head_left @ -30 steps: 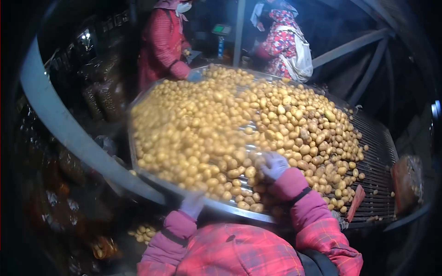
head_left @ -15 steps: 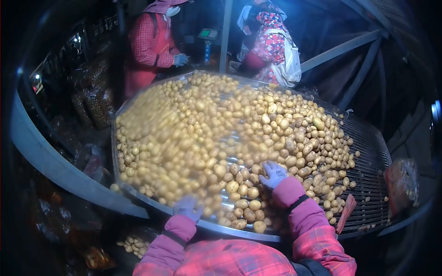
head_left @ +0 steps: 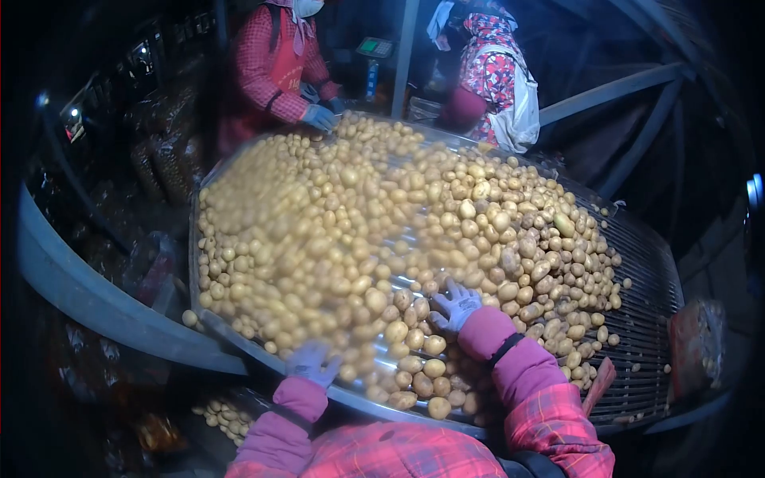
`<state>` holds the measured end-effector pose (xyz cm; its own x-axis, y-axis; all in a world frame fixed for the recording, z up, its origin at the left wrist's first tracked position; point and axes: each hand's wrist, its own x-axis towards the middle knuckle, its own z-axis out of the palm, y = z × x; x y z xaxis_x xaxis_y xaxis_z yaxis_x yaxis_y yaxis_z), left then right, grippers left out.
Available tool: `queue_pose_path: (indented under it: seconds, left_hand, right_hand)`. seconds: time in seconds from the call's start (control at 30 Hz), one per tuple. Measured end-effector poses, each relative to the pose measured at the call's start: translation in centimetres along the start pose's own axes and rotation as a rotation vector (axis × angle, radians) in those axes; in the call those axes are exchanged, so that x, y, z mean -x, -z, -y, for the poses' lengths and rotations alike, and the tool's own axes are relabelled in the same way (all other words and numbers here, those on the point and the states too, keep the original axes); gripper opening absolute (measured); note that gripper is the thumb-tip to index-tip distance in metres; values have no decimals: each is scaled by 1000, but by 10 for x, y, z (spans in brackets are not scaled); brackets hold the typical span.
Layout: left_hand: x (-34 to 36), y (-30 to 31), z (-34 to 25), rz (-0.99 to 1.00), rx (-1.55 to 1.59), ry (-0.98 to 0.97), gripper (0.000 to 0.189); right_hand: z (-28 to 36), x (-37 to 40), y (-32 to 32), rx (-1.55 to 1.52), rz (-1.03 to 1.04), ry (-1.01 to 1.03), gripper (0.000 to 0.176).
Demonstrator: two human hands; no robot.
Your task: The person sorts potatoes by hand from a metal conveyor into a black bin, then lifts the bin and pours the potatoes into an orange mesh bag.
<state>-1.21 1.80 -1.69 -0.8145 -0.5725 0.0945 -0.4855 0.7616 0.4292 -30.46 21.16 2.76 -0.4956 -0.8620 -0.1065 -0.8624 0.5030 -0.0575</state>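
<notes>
A large heap of potatoes (head_left: 351,231) covers the metal sorting table (head_left: 661,279), which has slats on its right side. My left hand (head_left: 312,363), in a light purple glove, is at the near rim beside the potatoes, fingers spread. My right hand (head_left: 456,305), gloved alike, lies over potatoes near the middle front with its fingers apart, touching them. Neither hand grips a potato that I can make out. Bare shiny metal shows between the hands. Potatoes on the left side look smeared by motion.
Across the table stands a person in a red checked jacket (head_left: 259,68), gloved hands at the potatoes' far edge. Another person in a flowered top (head_left: 490,76) is turned aside. A scale display (head_left: 374,48), a red strip (head_left: 599,384) and a plastic-wrapped bundle (head_left: 697,346) are around the table.
My right hand has moved left over the potatoes, and my left hand slightly left along the rim. The person in red has brought their hands down to the far edge. The view has shifted a little.
</notes>
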Motion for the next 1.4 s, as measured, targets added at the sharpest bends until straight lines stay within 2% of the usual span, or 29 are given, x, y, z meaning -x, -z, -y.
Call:
queue_pose_path:
  seconds: [0.13,0.2,0.27,0.33,0.53,0.67,0.73,0.77,0.8,0.83,0.87,0.9,0.93,0.97,1.0,1.07,1.1,1.23,1.33,1.4]
  left_hand:
    - [4,4,-3,-6,53,-34,34]
    - [6,-3,2,-70,50,-21,34]
    - [6,-2,3,-50,77,-7,35]
    - [4,-1,3,-34,117,4,35]
    - [3,-1,4,-30,67,-5,34]
    - [2,-3,7,-27,81,-40,35]
    - [5,-6,12,-220,51,-196,32]
    - [8,-4,15,-262,79,-263,31]
    - [11,1,13,-144,93,-175,36]
    - [11,4,10,-11,104,-82,41]
    - [10,2,12,-21,92,-96,39]
    - [8,-5,14,-35,84,-122,38]
    - [6,-7,16,-21,94,-141,38]
    - [4,-6,16,-28,104,-168,38]
    - [3,-6,16,-4,108,-177,38]
    - [2,-4,12,3,44,-177,37]
    - [1,-2,12,11,42,-185,37]
    - [2,-7,13,-25,50,-184,37]
    - [3,-6,15,-55,56,-201,36]
    - [3,-3,11,-26,56,-201,36]
  right_hand:
    - [-4,0,-6,-16,-19,9,54]
    - [-5,0,-7,-30,-26,2,54]
    - [-1,1,-1,-39,-40,-15,53]
    - [5,2,10,-100,55,-59,52]
    - [18,3,8,-47,5,-129,52]
    - [26,5,24,-118,54,-182,51]
    - [-4,1,-8,-187,-85,-219,49]
    - [-17,3,-23,-72,-218,-264,48]
    - [-25,7,-37,36,-325,-308,48]
    - [-20,12,-21,15,-143,-400,45]
    - [-21,21,-13,-52,-114,-379,44]
    - [-38,31,-36,34,-120,-331,50]
    - [-13,37,-17,-132,-102,-523,58]
    - [-17,40,-23,-134,-49,-509,65]
    - [3,40,-3,-161,41,-579,68]
    - [-7,42,-28,-366,-90,-502,74]
    - [-7,40,-32,-506,-82,-494,80]
    - [9,35,-27,-324,-13,-542,87]
    - [24,36,-13,-439,45,-498,89]
    - [16,33,-35,-445,9,-433,90]
